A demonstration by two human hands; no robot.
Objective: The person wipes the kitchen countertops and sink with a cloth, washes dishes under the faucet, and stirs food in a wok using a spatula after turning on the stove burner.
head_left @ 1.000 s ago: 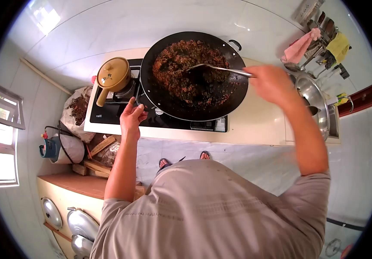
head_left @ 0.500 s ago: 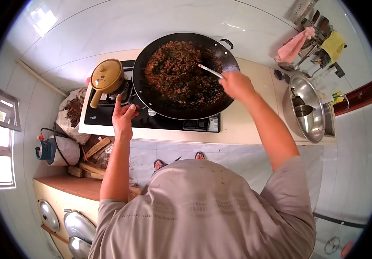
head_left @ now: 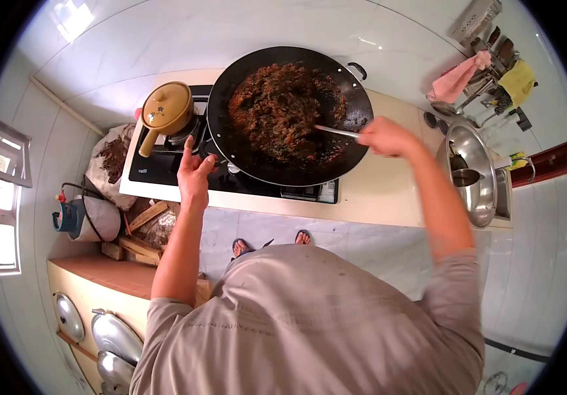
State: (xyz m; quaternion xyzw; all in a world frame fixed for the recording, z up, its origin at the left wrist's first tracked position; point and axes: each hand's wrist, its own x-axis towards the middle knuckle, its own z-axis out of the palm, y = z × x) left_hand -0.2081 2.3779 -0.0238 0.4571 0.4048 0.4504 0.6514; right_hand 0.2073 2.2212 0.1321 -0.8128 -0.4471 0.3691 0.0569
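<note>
A large black wok (head_left: 356, 105) sits on the gas stove, holding a dark reddish-brown crumbly food (head_left: 277, 118). My right hand (head_left: 388, 137) is closed around the metal handle of a cooking utensil (head_left: 337, 131), beyond the wok's right rim. The utensil's working end is buried in the food, so its kind is hidden. At the wok's lower left rim, my left hand (head_left: 195, 174) grips the side handle, index finger stretched up and thumb toward the wok. Its other fingers are largely hidden. A lidded yellow-brown pot (head_left: 167, 108) stands just left, its handle pointing toward me.
The black stove top (head_left: 158, 168) is set along the pale counter (head_left: 388, 191). A steel basin (head_left: 481, 197) with a ladle inside stands right. Utensils and a pink cloth (head_left: 458, 79) hang on the wall. Firewood (head_left: 145, 217) and a blue gas cylinder (head_left: 66, 216) are at left.
My right hand has moved right and slightly down, drawing the utensil through the food, which is now heaped differently. My left hand stays at the wok's handle. The view has shifted slightly.
</note>
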